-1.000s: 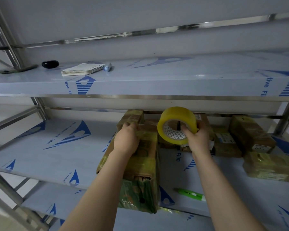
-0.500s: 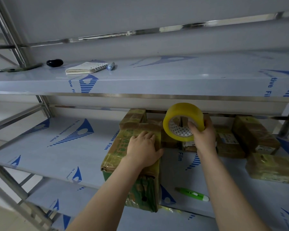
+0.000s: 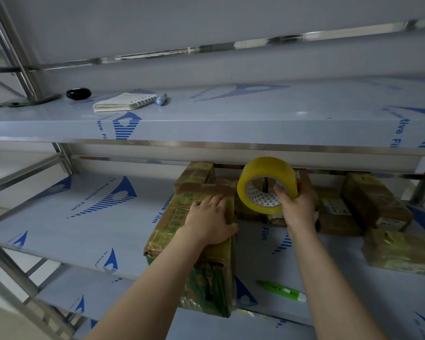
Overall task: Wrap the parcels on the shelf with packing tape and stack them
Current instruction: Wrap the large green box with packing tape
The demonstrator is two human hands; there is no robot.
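Cardboard parcel [image 3: 172,217], boxy, glossy with yellowish tape, low at frame centre on film-covered metal shelf [image 3: 84,217], long axis running front to back. Left hand [image 3: 210,223] flat on top, fingers spread. Right hand [image 3: 298,209] pinching round yellow tape roll [image 3: 263,173], centre right.

Yellow tape roll [image 3: 268,184]; green-printed parcel [image 3: 194,244]; green cutter [image 3: 281,290].

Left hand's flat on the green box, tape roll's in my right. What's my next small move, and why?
Probably lower the tape roll onto the green box beside the left hand: the right hand holds it off the box, which the left hand presses flat.
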